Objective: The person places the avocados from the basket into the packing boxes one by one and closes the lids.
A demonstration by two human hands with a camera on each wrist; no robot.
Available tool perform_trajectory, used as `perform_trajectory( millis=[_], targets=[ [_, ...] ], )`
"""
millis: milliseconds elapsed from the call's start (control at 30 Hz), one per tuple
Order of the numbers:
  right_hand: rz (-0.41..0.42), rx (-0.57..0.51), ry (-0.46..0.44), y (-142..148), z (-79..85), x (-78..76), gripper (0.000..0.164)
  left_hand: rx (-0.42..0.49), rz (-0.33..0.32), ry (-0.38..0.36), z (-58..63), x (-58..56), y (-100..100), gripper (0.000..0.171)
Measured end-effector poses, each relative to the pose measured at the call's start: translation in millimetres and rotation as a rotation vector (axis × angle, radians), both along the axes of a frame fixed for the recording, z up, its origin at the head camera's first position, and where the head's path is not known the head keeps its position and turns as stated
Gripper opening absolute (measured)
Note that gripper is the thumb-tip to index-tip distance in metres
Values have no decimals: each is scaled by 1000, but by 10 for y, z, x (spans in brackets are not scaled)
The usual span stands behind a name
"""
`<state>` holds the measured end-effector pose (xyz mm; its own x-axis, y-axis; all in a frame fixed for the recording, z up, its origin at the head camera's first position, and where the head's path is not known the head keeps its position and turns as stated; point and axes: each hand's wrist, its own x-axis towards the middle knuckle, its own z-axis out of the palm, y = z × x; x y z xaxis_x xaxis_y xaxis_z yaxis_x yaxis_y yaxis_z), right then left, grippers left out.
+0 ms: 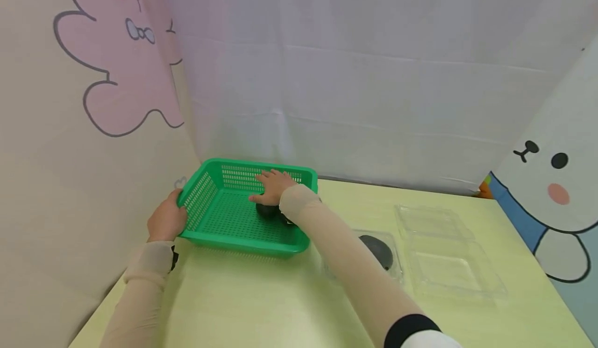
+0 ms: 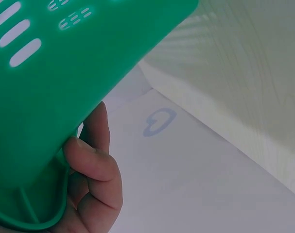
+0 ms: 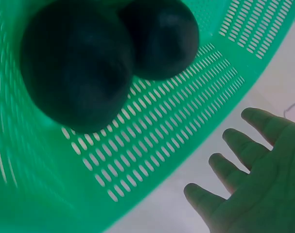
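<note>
A green plastic basket [image 1: 233,241] with slotted walls is gripped at its left rim by my left hand [image 1: 166,217]. In the left wrist view the thumb and fingers [image 2: 91,160] pinch that rim. Inside the basket, at its right side, lie two dark, smooth, rounded things [image 3: 77,68], one beside the other. My right hand [image 1: 274,186] is over them with its fingers spread and straight. The right wrist view shows those fingers [image 3: 244,145] apart from both dark things, beyond the basket's edge. In the head view my right wrist partly hides one of them.
Right of the basket, a clear plastic container [image 1: 397,272] holds another dark oval thing [image 1: 377,252], partly behind my right forearm. Farther right lies an opened clear clamshell box [image 1: 444,270]. White curtain [image 1: 374,104] hangs behind the pale yellow table [image 1: 261,306], and a printed wall covering stands on each side.
</note>
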<state>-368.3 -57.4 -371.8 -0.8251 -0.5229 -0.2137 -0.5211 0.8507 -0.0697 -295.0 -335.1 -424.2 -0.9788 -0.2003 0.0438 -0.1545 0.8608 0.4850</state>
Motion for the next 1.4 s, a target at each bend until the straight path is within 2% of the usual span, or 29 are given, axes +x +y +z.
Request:
perform_trajectory(
  millis=[233, 500, 700, 1000, 1400],
  targets=[
    [14, 34, -23, -51, -144, 44, 78, 3, 7, -6, 4, -6, 20, 57],
    [-13, -31, -84, -79, -316, 19, 77, -3, 3, -8, -20, -25, 18, 56],
    [23, -26, -96, -106, -440, 35, 68, -11, 4, -17, -22, -10, 0, 57],
    [83, -51, -60, -99, -431, 57, 60, -18, -2, -7, -27, -19, 0, 56],
    [103, -68, -91, -102, -457, 41, 55, -17, 4, 7, -27, -2, 11, 55]
  ],
)
